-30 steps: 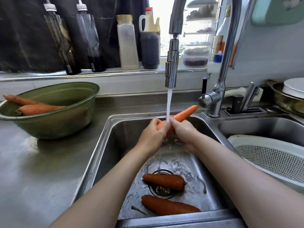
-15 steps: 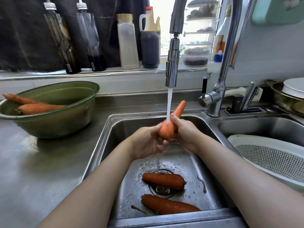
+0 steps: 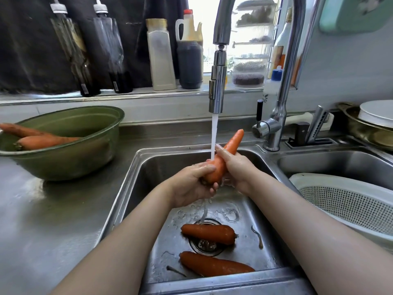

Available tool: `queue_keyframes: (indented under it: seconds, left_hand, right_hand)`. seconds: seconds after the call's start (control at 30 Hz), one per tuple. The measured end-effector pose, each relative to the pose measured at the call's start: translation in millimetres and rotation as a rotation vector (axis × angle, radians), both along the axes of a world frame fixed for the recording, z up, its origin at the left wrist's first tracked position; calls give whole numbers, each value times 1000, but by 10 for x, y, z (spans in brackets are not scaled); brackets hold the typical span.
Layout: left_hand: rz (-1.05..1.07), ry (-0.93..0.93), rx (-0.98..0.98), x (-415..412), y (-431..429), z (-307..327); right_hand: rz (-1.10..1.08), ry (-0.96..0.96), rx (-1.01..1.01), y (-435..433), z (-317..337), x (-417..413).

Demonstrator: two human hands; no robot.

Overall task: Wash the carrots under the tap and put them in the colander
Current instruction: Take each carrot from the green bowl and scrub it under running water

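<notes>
Slanting up toward the right under the running tap (image 3: 217, 90), the carrot (image 3: 230, 145) sits above the sink basin (image 3: 131, 177), gripped by both hands. The left hand (image 3: 191, 184) curls fingers and thumb round its thick lower end; the right hand (image 3: 236, 167) wraps its middle, leaving the tip bare.

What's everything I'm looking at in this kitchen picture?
held carrot: one, orange, under the running water
sink carrots: two, orange, on the sink floor by the drain
bowl carrots: two, orange, in the green bowl
green bowl: one, green, counter at left
colander: one, white, right basin
tap: one, chrome, above the sink, running
sink: one, steel, centre
bottles: several, clear, cream and dark, windowsill
left hand: one, grips the held carrot's thick end
right hand: one, grips its middle
</notes>
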State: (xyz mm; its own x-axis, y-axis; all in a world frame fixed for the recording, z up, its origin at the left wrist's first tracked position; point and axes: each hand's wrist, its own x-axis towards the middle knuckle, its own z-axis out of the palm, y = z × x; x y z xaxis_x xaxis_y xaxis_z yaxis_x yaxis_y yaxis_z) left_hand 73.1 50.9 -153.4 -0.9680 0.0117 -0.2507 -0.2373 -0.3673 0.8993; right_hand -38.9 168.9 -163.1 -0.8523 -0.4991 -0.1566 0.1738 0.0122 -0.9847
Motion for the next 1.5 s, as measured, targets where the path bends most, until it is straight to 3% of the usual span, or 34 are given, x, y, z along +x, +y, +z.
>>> queue_keyframes:
  seconds: [0.17,0.33,0.57,0.73,0.8,0.93,1.03,1.17,1.27,1.33,1.4,1.5]
  left_hand:
    - [132,-77,-46,-4,-87,15]
    - [297,-56,-222,-55,23,20]
    - [210,-24,-338,-73,47,38]
    - [-57,48,-108,22,-80,12]
    - [-20,44,-203,7,-58,-5]
    - [226,21,-583,-49,89,0]
    - [354,-35,-690,-89,89,25]
    - [198,-132,-651,-85,72,10]
    - [68,-57,-377,-83,61,-36]
    - [16,-1,-371,-91,46,-52]
    - [53,15,-415,-99,93,-65]
    - [270,-34,-433,-117,221,-51]
  right_hand:
    - [31,-71,-27,-10,11,16]
    - [91,6,-49,-12,15,8]
    - [81,31,26,52,56,0]
    - [28,-52,83,82,51,-37]
    - [22,-44,80,84,28,-47]
    - [47,0,75,49,-20,11]
    - [22,-4,68,19,-12,55]
    - [-14,-8,81,24,10,56]
    - [-129,-59,79,15,15,11]
    - [-164,-73,84,24,34,-8]
    - [-150,-64,89,43,39,-10]
    - [-52,-75,22,41,48,48]
